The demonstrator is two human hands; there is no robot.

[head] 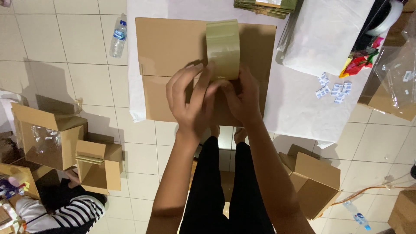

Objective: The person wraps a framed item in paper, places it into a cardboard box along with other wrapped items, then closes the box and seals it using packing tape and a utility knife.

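At the centre of the frame both hands meet on a roll of tape point(223, 50) that stands on edge over a flat cardboard box point(169, 60). The left hand point(188, 97) has its fingers curled around the lower left of the roll, and the right hand point(242, 99) is closed on its lower right edge; the two hands touch each other. The box lies on a white sheet point(294, 104) spread over the tiled floor point(78, 56). A plastic water bottle point(118, 39) lies at the upper left, just beside the sheet. Small open cartons point(97, 167) sit at the lower left, and another carton point(314, 182) at the lower right. Small white packets point(333, 90) are scattered at the right.
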